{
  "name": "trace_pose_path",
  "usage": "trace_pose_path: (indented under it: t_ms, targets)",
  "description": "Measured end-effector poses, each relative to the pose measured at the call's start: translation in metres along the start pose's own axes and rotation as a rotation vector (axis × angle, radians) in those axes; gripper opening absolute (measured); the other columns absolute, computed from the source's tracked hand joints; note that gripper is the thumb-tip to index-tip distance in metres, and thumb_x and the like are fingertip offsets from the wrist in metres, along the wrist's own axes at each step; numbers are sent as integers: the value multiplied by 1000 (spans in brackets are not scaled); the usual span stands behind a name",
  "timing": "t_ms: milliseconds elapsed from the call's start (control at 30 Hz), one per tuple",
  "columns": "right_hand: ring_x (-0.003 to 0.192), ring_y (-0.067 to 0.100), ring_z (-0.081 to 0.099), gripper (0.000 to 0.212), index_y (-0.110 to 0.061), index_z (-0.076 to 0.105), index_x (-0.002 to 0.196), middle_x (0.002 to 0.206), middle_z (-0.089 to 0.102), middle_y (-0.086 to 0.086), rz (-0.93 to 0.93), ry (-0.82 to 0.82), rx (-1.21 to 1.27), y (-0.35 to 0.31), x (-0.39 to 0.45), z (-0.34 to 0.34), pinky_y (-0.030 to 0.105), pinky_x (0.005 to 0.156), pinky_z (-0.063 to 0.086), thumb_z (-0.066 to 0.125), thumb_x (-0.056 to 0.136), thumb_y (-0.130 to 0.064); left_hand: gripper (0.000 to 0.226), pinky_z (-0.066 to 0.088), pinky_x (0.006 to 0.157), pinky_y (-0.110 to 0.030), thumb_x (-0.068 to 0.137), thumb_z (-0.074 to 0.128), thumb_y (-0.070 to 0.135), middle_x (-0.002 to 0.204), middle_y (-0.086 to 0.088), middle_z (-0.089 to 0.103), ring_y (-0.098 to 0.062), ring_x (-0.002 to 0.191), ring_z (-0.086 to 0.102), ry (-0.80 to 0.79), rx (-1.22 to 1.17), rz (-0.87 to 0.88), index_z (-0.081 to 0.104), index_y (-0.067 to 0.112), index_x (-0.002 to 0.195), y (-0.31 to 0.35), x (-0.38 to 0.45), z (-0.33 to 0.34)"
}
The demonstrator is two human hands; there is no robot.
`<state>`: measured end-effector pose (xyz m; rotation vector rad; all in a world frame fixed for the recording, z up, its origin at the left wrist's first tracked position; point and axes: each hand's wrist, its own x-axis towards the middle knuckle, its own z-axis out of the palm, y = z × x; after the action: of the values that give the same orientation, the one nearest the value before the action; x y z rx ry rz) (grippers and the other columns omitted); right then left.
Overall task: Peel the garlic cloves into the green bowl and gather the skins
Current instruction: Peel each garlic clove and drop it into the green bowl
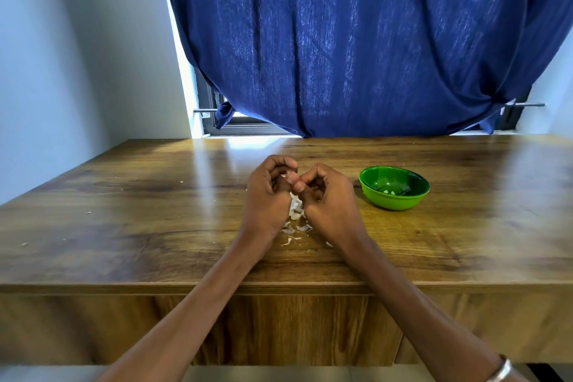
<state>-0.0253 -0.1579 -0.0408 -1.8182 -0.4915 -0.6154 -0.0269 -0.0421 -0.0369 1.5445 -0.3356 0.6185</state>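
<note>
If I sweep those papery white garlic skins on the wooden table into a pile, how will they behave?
The papery white garlic skins look thin and curled, so probably very light and apt to scatter or cling to fingers. Stray flecks already lie far across the wooden table, suggesting they drift easily. They likely crumple rather than slide as one heap.

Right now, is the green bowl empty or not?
Not empty. The green bowl stands upright on the wooden table with a few pale pieces at its bottom.
</note>
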Motion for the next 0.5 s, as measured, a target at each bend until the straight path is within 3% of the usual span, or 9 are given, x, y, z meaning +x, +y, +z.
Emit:
trace_pose_path:
  t_ms: [67, 167, 333, 500]
  targets:
    - [73, 5, 67, 12, -11, 66, 85, 78, 70, -9, 26, 5, 27, 0, 0, -1, 29, 66, 56, 73, 92, -17, 34, 50, 75, -22, 95, 57, -9, 85, 4, 65, -7, 83, 63, 19, -2, -12, 65, 24, 98, 0, 0, 0]
    - [77, 1, 67, 9, -10, 66, 87, 81, 70, -10, 16, 33, 52, -2, -1, -2, 20, 70, 55, 74, 91, -12, 36, 52, 74, -25, 94, 59, -7, 87, -5, 64, -15, 84, 63, 44, -17, 3, 64, 27, 106, 4, -1, -4]
    - [79, 3, 68, 10, -13, 69, 91, 84, 72, -9, 35, 49, 70, -4, -2, -4, 20, 73, 57, 78, 88, -14, 33, 54, 74, -25, 94, 59, -10, 81, 0, 65, -13, 82, 64, 38, -7, 28, 64, 17, 112, 7, -3, -5]
    - [78, 2, 69, 11, -13, 74, 99, 87, 75, -8, 15, 41, 93, -7, -2, -5, 16, 72, 55, 76, 89, -10, 31, 55, 76, -23, 93, 58, -12, 85, -7, 66, -15, 83, 66, 46, 20, 65, 63, 11, 114, 9, -4, -6]
